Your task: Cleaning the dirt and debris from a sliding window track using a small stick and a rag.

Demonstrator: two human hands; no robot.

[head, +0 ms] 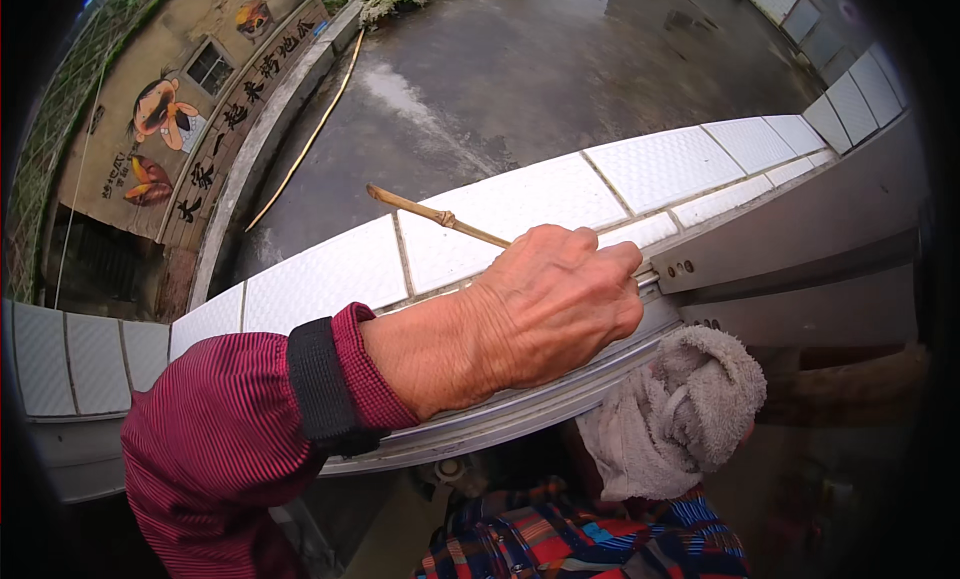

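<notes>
My left hand (559,301), in a striped magenta sleeve with a black cuff band, is closed in a fist around a thin bamboo stick (446,219). The stick's jointed free end points up and left over the white tiled sill (517,211); its other end is hidden by the hand. Beneath that hand runs the metal window track (517,418). A crumpled grey terry cloth (682,410) bunches just inside the track. It covers most of my right hand (748,431), which grips it, with only a bit of skin showing at the edge.
Sliding window sashes (795,219) stand at the right end of the track. Outside lies a wet concrete yard (540,76), with a long pole (319,129) along its left kerb. Beyond is a painted wall (105,159) with cartoon figures and writing. Plaid fabric (555,538) shows below me.
</notes>
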